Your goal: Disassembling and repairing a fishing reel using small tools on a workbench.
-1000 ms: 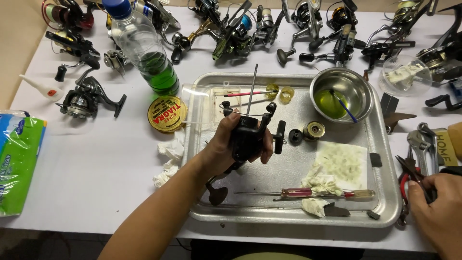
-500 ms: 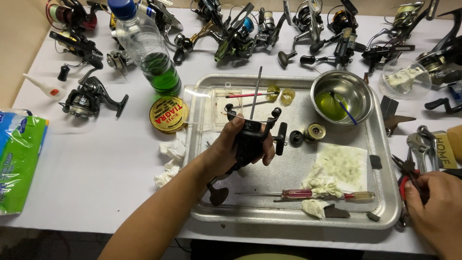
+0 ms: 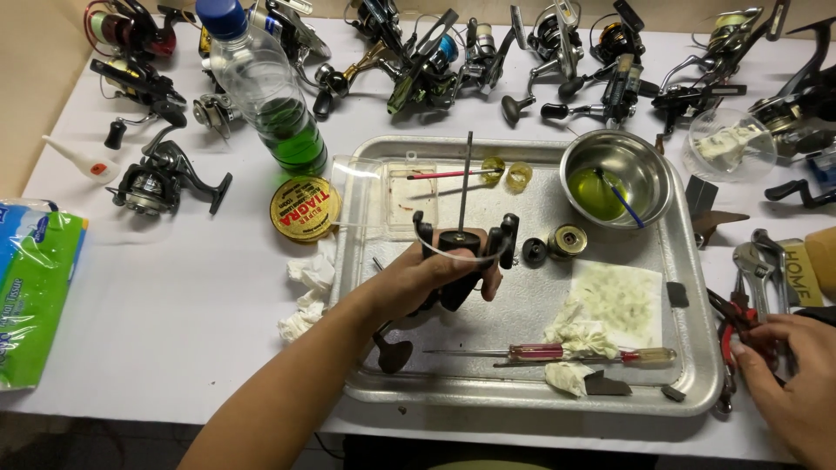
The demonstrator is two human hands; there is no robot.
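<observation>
Two hands at a crowded white table (image 3: pixel 192 287), one on a reel body, one at the pliers.

Left hand (image 3: pixel 427 278) closed around a black fishing reel body (image 3: pixel 461 261) with upright thin shaft, held over the shallow metal tray (image 3: pixel 697 383). Tray also holds two screwdrivers (image 3: pixel 557 352), stained paper towel (image 3: pixel 618 300), steel bowl of green liquid (image 3: pixel 618 178). Right hand (image 3: pixel 797 374) rests on red-handled pliers (image 3: pixel 736 322) off the tray's right edge; grip cannot be told. Bare table left of the tray.
</observation>
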